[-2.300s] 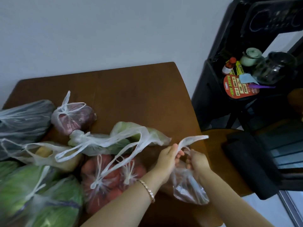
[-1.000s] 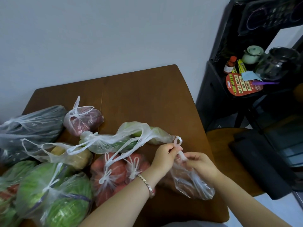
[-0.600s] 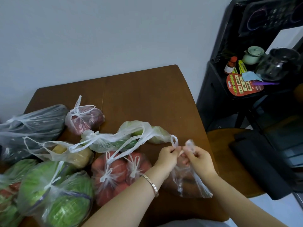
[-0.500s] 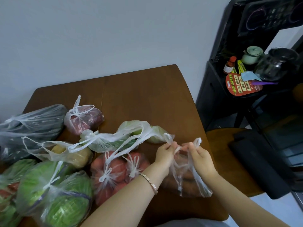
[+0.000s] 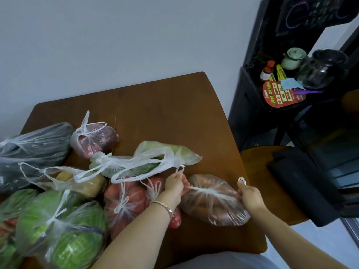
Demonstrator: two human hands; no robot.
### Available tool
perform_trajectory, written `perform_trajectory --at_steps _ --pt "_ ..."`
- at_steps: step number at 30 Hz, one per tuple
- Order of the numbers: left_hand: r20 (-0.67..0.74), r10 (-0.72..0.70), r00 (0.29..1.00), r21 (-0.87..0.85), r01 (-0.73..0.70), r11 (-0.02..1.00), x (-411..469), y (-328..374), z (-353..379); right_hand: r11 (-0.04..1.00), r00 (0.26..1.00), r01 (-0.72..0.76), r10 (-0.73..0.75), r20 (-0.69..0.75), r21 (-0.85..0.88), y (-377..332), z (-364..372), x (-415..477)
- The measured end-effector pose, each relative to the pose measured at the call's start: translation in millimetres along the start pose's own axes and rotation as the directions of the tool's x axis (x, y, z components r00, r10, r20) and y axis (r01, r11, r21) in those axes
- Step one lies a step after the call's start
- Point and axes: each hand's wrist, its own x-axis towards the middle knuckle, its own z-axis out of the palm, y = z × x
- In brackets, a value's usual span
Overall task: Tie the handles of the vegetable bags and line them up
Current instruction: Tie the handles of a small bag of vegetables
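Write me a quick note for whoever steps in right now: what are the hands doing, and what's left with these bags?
Left hand: pinches one handle of the orange-vegetable bag.
Right hand: pinches its other handle, pulled taut between them.
Done: tomato bag and cabbage bag look tied.
To do: snug this knot; potato bag handles lie loose; bags sit heaped on the table, not lined up.
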Motion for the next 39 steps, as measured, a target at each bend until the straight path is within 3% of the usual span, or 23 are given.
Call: perform_trajectory --at_steps 2,4,7,9,14,17,20,24,27,29,30,32,36,39 --pt "0.111 0.164 0.980 0.163 -0.181 0.970 -9 3 2 0.999 1.000 0.026 -0.026 -0.007 0.032 -9 3 -2" --pt "0.299 0.252 0.920 0.317 -0.345 0.883 -26 11 4 0.985 0.989 0.110 -0.122 0.080 0.133 -25 2 -5" --pt "0.555 0.138 0.820 0.365 -0.389 0.846 -45 18 9 0.946 0.919 0.297 -0.320 0.232 0.127 -49 5 -16" --pt "0.631 0.060 0.774 0.388 -0.381 0.839 -50 16 12 0.919 0.881 0.385 -0.393 0.264 0.084 -57 14 -19" --pt "0.560 0.108 0.821 0.320 -0.335 0.886 -41 6 11 0.891 0.873 0.406 -0.444 0.204 0.205 -46 22 -10" --pt "0.474 0.116 0.873 0.163 -0.217 0.963 -38 3 12 0.917 0.883 0.397 -0.388 0.265 0.019 -23 22 -6" --pt "0.472 0.106 0.875 0.046 -0.145 0.988 -43 3 14 0.858 0.835 0.486 -0.401 0.377 -0.164 -3 27 -6" --pt "0.469 0.091 0.878 -0.005 -0.100 0.995 -47 6 19 0.814 0.818 0.552 -0.487 0.306 -0.181 -1 34 -7" --pt "0.324 0.178 0.929 0.150 -0.236 0.960 -50 5 20 0.947 0.923 0.313 -0.321 0.210 0.071 -1 40 -8" --pt "0.229 0.375 0.898 0.464 -0.440 0.769 -49 3 16 0.972 0.962 0.189 -0.211 0.171 0.139 -6 42 -7" --pt "0.245 0.450 0.859 0.538 -0.506 0.674 -51 3 13 0.976 0.969 0.173 -0.193 0.154 0.130 -9 43 -6" --pt "0.343 0.472 0.812 0.524 -0.582 0.622 -56 5 11 0.971 0.961 0.232 -0.237 0.140 0.051 -16 46 -5" --pt "0.462 0.378 0.802 0.365 -0.560 0.744 -60 10 21 0.844 0.884 0.457 -0.396 0.247 -0.282 -16 52 -9" --pt "0.506 0.269 0.819 0.312 -0.465 0.829 -56 19 25 0.748 0.832 0.551 -0.456 0.317 -0.370 -5 49 -10"
